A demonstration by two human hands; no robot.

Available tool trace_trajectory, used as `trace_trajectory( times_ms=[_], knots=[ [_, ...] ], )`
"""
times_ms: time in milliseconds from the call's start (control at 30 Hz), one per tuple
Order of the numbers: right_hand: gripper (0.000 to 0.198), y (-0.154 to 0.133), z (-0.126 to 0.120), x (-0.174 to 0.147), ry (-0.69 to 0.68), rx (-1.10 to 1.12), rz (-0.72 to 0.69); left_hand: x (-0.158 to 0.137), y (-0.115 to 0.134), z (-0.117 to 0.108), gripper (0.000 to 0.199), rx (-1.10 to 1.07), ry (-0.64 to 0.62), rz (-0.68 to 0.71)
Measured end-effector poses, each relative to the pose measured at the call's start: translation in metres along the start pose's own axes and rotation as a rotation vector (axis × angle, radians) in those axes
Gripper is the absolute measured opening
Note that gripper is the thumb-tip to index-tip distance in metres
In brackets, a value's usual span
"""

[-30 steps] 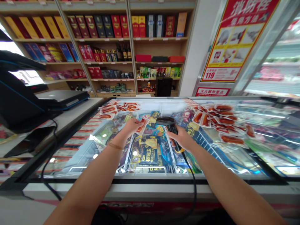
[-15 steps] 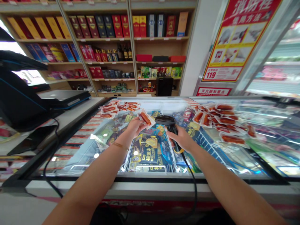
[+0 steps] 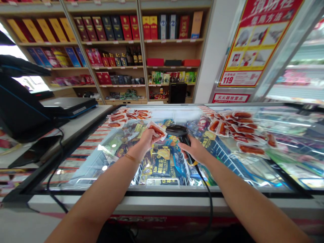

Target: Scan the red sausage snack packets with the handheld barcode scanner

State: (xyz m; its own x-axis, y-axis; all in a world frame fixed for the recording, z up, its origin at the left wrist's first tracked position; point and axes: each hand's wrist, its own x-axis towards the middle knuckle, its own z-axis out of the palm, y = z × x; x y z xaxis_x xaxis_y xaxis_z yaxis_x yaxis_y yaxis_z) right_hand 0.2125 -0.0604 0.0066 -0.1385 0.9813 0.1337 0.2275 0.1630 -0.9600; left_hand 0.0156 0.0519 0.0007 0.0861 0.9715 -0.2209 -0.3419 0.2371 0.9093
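Above the freezer's glass top [image 3: 83, 162], my left hand [image 3: 148, 139] pinches a packaged sausage [image 3: 157, 130] by its near left end. My right hand [image 3: 196, 150] is wrapped round the handle of a black barcode scanner [image 3: 177, 130], whose head faces the sausage from close by on the right. A cable runs from the scanner down over the front edge. Several packaged sausages [image 3: 244, 130] lie heaped on the glass to the right. A smaller group of packaged sausages [image 3: 117, 117] lies on the glass at the far left.
Under the glass are wire baskets [image 3: 222, 152] and bagged frozen food [image 3: 162, 162]. A black scale [image 3: 69, 106] stands on the left counter, with a dark terminal [image 3: 20, 104] nearer. Shelves of boxes and bottles [image 3: 141, 55] line the back; a fire notice [image 3: 260, 44] hangs at right.
The sausage in my left hand has turned flatter and shifted slightly left. The scanner has shifted slightly left, staying in my right hand.
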Motion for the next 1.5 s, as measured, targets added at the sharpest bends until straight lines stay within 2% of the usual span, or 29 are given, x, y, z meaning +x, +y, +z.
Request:
trace_trajectory(
  times_ms=[100, 267, 467, 600, 733, 833, 1000, 1133, 1300, 1400, 1500],
  knots=[
    [0.027, 0.000, 0.000, 0.000, -0.003, -0.008, 0.000, -0.001, -0.001, 0.000, 0.030, -0.019, -0.036, -0.004],
    [0.027, 0.001, 0.003, 0.000, -0.004, 0.020, 0.014, -0.002, 0.002, 0.004, 0.013, -0.064, 0.006, -0.003],
    [0.038, 0.004, 0.013, 0.005, 0.089, 0.269, 0.073, -0.022, -0.002, 0.025, 0.017, -0.095, -0.100, -0.094],
    [0.046, 0.006, 0.014, 0.008, 0.138, 0.332, 0.023, -0.036, -0.005, 0.037, 0.017, -0.155, -0.151, -0.096],
    [0.047, 0.012, 0.010, 0.011, 0.219, 0.266, -0.034, -0.035, -0.004, 0.037, 0.011, -0.159, -0.146, -0.084],
    [0.051, 0.015, 0.006, 0.014, 0.265, 0.188, -0.054, -0.032, -0.003, 0.033, 0.011, -0.110, -0.163, -0.059],
    [0.054, 0.009, 0.009, 0.010, 0.268, 0.146, -0.044, -0.029, -0.003, 0.026, 0.019, 0.079, -0.242, -0.010],
    [0.052, 0.002, 0.012, 0.006, 0.254, 0.130, -0.021, -0.027, -0.005, 0.022, 0.014, 0.156, -0.235, 0.075],
    [0.048, 0.006, 0.011, 0.005, 0.236, 0.125, -0.058, -0.024, -0.010, 0.021, 0.032, 0.111, -0.175, 0.249],
    [0.049, 0.010, 0.008, 0.007, 0.208, 0.096, -0.075, -0.021, -0.010, 0.020, 0.025, 0.151, -0.226, 0.323],
    [0.049, 0.012, 0.006, 0.008, 0.219, 0.058, -0.095, -0.020, -0.009, 0.018, 0.013, 0.175, -0.269, 0.300]
  ],
)
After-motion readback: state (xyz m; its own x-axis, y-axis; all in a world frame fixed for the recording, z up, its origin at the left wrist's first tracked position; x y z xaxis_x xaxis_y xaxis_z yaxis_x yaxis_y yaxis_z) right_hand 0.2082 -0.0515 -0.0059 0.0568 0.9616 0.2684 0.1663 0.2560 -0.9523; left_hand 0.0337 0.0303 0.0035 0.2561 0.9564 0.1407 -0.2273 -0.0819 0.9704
